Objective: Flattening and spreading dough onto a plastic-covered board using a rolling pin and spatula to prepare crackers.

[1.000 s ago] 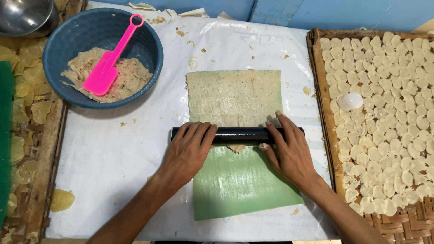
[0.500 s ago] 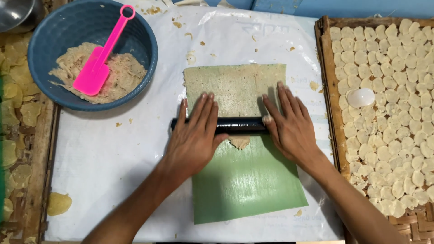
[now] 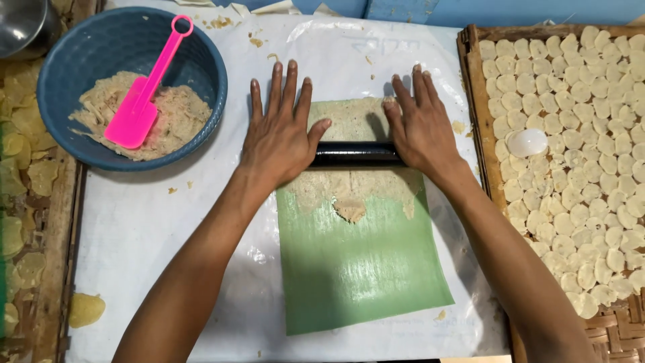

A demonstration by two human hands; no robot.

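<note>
**Kid:** Two hands are pushing on one black roller (image 3: 355, 154). What's closest to us?

**Cook:** The green sheet (image 3: 359, 259). Its bare end lies by the near edge of the white table cover (image 3: 134, 235). A little way up, a thin layer of pale dough (image 3: 349, 191) is spread on the sheet.

**Kid:** And then the roller?

**Cook:** Yes. It lies across the sheet, near the middle of the cover. The left hand (image 3: 281, 138) is flat and spread wide, palm on the roller's left end. The right hand (image 3: 420, 124) is flat too, its fingers closer together, palm on the right end. Neither hand grabs it. They just press down.

**Kid:** What's past the hands?

**Cook:** More dough on the sheet, up by the fingertips. At the far left corner sits a blue bowl (image 3: 195, 50) with dough in it and a pink spatula (image 3: 144, 101). Along the right edge is a woven tray (image 3: 478, 101) full of small pale rounds, with one white cup (image 3: 527, 142) on them.

**Kid:** What could go wrong?

**Cook:** I think the dough could tear. Its near edge already looks ragged, so a hard push might rip it more. If one hand pushes harder, the roller could turn crooked. The sheet could also slide on the smooth cover.
</note>
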